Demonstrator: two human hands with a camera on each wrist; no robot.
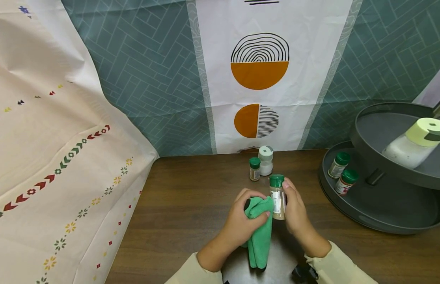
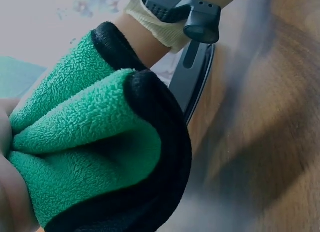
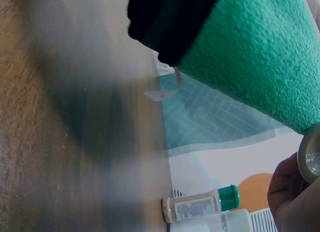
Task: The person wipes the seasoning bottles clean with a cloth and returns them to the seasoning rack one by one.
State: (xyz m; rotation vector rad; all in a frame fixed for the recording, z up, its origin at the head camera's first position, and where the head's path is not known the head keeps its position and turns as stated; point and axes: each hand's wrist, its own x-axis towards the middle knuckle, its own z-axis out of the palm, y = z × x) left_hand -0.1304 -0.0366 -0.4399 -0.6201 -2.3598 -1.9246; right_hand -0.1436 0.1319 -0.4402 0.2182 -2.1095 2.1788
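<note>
In the head view my left hand point(image 1: 237, 223) grips a folded green cloth point(image 1: 260, 244) with black edging, which hangs down from the fingers. My right hand point(image 1: 296, 211) holds a clear spice jar point(image 1: 278, 201) with a green cap and white label, upright above the table. The cloth touches or nearly touches the jar's left side. The left wrist view is mostly filled by the cloth point(image 2: 80, 117), its folds and dark border close up. From the right wrist, the round base of the jar point(image 3: 313, 157) shows beside the curled fingers of the right hand point(image 3: 295, 202).
On the brown wooden table point(image 1: 184, 205), a small green-capped jar point(image 1: 254, 169) and a white-capped container point(image 1: 265, 161) stand near the wall. At right, a dark two-tier round tray point(image 1: 401, 223) carries two green-capped jars point(image 1: 342, 181) below and a tilted yellow-capped bottle point(image 1: 411, 146) above.
</note>
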